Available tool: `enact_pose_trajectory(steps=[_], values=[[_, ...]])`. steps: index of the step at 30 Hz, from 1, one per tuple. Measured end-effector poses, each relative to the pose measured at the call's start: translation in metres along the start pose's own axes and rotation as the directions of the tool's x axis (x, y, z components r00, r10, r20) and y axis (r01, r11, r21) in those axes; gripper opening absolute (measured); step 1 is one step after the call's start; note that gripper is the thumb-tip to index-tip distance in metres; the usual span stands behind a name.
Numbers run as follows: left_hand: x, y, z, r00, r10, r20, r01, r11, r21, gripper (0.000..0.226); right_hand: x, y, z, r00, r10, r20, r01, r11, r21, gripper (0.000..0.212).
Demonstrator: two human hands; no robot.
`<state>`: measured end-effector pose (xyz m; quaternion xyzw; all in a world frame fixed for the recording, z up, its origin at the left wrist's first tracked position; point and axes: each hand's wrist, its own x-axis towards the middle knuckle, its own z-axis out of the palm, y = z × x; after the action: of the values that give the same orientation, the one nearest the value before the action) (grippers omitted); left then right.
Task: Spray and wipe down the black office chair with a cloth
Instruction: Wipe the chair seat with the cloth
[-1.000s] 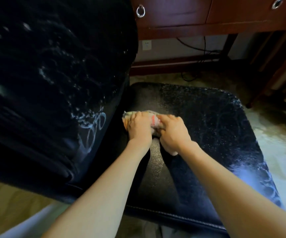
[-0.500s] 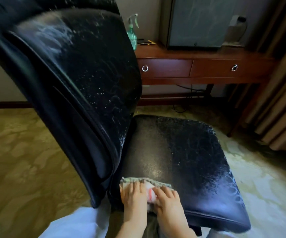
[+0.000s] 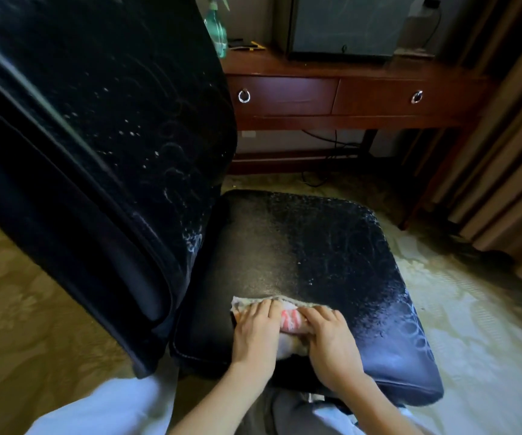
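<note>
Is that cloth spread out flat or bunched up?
Bunched up: the cloth sits crumpled on the seat, pressed under the left hand and right hand, its edge wrinkled.

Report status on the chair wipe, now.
Left hand and right hand press cloth flat. Cloth on seat, near edge. White specks on seat and backrest. Nothing in the way.
</note>
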<state>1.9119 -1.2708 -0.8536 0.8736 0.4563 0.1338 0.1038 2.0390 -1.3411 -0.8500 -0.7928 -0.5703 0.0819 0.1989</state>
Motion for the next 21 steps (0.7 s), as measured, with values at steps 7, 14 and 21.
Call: enact_pose_trajectory(steps=[7, 14, 21], values=[[0.138, -0.007, 0.019, 0.997, -0.072, 0.006, 0.071, 0.991, 0.112, 0.034, 0.134, 0.025, 0.013, 0.996, -0.076, -0.052, 0.072, 0.995, -0.072, 0.046], [0.286, -0.029, 0.033, 0.985, -0.161, -0.053, 0.166, 0.980, 0.106, 0.034, 0.285, 0.042, 0.030, 0.981, -0.144, -0.131, 0.121, 0.978, -0.171, 0.042], [0.374, -0.048, 0.050, 0.982, -0.160, -0.102, 0.178, 0.964, 0.196, 0.045, 0.381, 0.062, 0.049, 0.973, -0.128, -0.191, 0.104, 0.986, -0.134, 0.042]])
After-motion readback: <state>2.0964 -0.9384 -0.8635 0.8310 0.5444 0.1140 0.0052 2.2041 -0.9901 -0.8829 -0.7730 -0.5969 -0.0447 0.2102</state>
